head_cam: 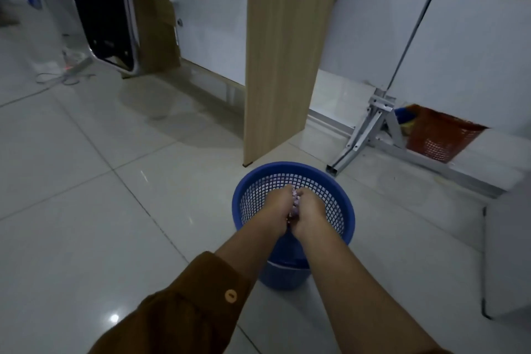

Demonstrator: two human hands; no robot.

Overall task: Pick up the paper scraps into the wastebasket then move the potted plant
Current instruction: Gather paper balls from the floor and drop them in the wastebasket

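A blue mesh wastebasket [343,204] stands on the tiled floor just in front of me. Both hands are held together over its open mouth. My left hand [277,205] and my right hand [310,211] are cupped against each other with a bunch of pale pink and purple paper scraps [295,202] pressed between them. Only the scraps' top edge shows between the fingers. No potted plant is in view.
A wooden desk side panel [283,52] stands right behind the basket. A metal stand with a pole [370,129] and an orange mesh basket [439,135] lie to the right. A folded black frame [106,8] and cables [63,72] are at the far left.
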